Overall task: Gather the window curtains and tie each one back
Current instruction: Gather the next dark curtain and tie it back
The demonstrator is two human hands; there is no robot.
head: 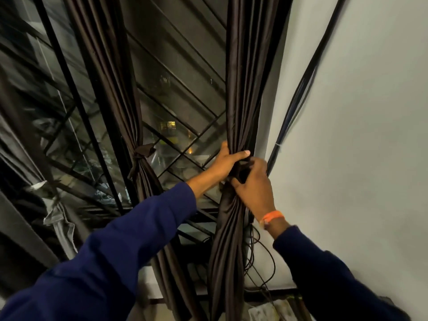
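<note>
Two dark brown satin curtains hang before a barred window. The right curtain [245, 89] is bunched into a narrow column beside the white wall. My left hand [228, 162] wraps around the bunch from the left, thumb across its front. My right hand [253, 188] grips the same bunch just below, fingers pressed into the folds; a tie, if there is one, is hidden under the hands. The middle curtain [115, 89] hangs gathered, cinched by a dark fabric tie-back [143, 151].
The window [180, 107] has black diagonal bars and dark glass. A bundle of black cables [301, 93] runs down the white wall [359, 135] right of the curtain, with loose loops [261, 258] near the floor. A grey curtain [58, 216] hangs knotted at far left.
</note>
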